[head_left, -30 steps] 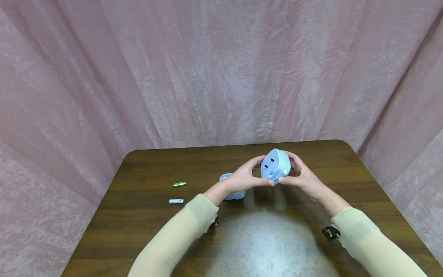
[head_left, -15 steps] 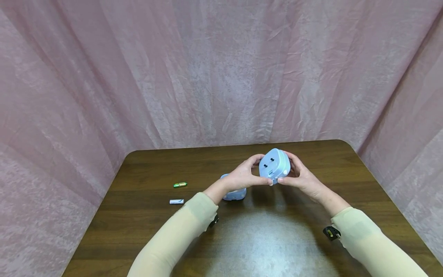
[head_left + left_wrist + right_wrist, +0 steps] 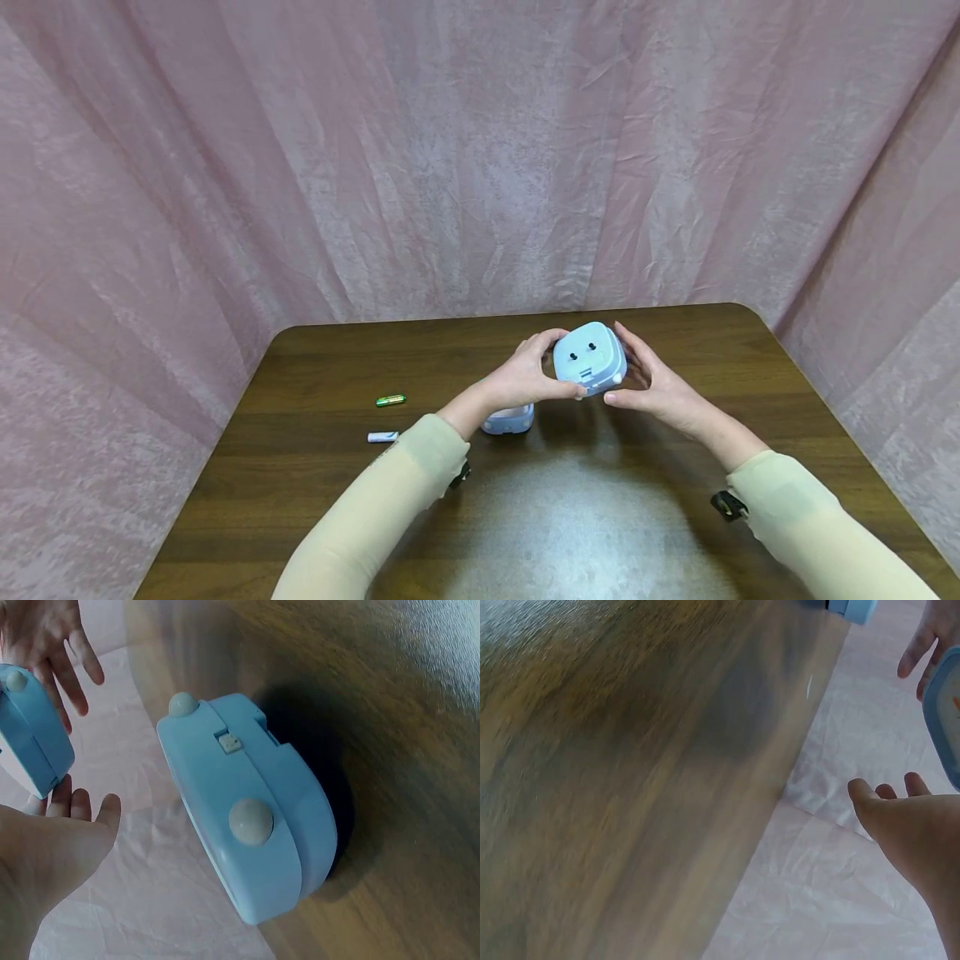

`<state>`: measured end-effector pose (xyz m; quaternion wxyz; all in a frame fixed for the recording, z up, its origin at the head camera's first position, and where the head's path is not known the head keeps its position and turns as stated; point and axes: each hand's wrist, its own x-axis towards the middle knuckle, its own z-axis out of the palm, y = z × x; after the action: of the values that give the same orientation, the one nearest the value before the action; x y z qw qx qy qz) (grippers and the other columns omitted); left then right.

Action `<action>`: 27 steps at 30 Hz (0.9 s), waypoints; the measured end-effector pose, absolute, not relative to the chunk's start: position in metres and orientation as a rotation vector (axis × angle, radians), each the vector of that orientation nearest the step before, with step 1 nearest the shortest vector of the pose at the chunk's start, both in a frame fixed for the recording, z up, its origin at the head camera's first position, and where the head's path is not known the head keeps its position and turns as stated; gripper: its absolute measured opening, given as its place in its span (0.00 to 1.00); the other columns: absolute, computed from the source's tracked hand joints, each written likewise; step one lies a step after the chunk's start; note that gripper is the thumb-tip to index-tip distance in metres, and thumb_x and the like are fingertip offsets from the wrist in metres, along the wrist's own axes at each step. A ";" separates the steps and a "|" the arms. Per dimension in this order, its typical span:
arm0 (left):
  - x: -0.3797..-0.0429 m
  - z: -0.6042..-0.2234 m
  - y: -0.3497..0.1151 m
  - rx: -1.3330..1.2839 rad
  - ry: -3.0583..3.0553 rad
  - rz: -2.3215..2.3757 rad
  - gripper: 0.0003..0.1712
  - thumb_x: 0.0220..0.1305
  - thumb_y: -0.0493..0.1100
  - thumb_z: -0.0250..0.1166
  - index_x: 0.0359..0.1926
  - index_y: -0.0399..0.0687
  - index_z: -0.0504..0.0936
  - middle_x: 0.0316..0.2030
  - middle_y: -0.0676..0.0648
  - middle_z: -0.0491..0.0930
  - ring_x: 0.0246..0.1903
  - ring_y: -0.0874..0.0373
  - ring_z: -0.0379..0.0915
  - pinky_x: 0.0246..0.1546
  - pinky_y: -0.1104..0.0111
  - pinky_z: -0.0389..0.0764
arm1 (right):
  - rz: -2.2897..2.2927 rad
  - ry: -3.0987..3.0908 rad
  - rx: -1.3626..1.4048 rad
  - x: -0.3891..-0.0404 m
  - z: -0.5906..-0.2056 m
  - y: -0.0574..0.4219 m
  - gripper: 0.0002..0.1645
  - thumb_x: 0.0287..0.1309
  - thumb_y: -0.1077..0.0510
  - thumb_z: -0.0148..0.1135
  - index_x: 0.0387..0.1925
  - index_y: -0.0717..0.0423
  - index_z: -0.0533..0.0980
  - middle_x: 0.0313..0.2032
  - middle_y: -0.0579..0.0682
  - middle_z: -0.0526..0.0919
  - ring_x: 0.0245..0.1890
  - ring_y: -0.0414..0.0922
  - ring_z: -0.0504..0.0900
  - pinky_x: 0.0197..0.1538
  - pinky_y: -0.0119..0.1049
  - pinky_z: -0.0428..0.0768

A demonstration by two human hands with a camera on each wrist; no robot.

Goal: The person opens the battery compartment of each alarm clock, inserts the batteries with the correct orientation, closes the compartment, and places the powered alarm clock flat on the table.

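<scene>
Above the table, my left hand (image 3: 521, 379) grips a light blue alarm clock (image 3: 590, 357) by its left side, thumb below and fingers above. Its back, with two black knobs, faces me. In the right wrist view an edge of its front (image 3: 941, 720) shows, with a bit of orange on it. My right hand (image 3: 663, 392) is spread just right of the clock; the left wrist view shows its fingers (image 3: 67, 682) apart from it. A second light blue clock (image 3: 508, 419) rests on the table under my left wrist, partly hidden; rounded pale feet (image 3: 251, 822) show up close.
Two batteries lie on the left of the wooden table (image 3: 315, 500): a green one (image 3: 390, 400) and a white-and-blue one (image 3: 382, 437), which is close to my left sleeve. A pink curtain (image 3: 480, 167) hangs behind the table's far edge.
The held clock has turned its back more toward me and shifted slightly left with my left hand. My right thumb and fingers have come away from it.
</scene>
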<state>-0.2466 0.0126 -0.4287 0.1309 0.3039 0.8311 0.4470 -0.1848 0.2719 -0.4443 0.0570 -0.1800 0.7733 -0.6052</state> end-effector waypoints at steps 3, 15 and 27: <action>-0.247 -0.428 0.011 0.894 2.478 1.229 0.52 0.50 0.62 0.79 0.72 0.56 0.65 0.57 0.56 0.69 0.62 0.53 0.62 0.59 0.57 0.69 | -1.784 2.402 -0.579 -0.184 -0.441 0.274 0.64 0.60 0.64 0.72 0.83 0.45 0.40 0.76 0.60 0.57 0.74 0.62 0.56 0.70 0.39 0.62; -0.245 -0.421 0.012 0.930 2.627 1.027 0.55 0.46 0.61 0.80 0.73 0.53 0.66 0.57 0.54 0.71 0.58 0.57 0.60 0.55 0.61 0.72 | -1.388 2.753 -0.612 -0.189 -0.416 0.276 0.68 0.52 0.49 0.81 0.82 0.39 0.46 0.77 0.54 0.58 0.77 0.58 0.50 0.70 0.68 0.51; -0.243 -0.418 0.016 0.948 2.709 0.839 0.55 0.46 0.61 0.81 0.72 0.51 0.67 0.56 0.51 0.72 0.56 0.55 0.61 0.50 0.64 0.73 | -0.849 2.921 -0.628 -0.193 -0.403 0.270 0.73 0.43 0.30 0.80 0.82 0.46 0.50 0.77 0.56 0.58 0.76 0.59 0.52 0.67 0.68 0.60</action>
<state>-0.2433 0.0159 -0.4178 0.0757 0.3162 0.9033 0.2798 -0.1935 0.2696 -0.4035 0.0180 -0.2022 0.9403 -0.2733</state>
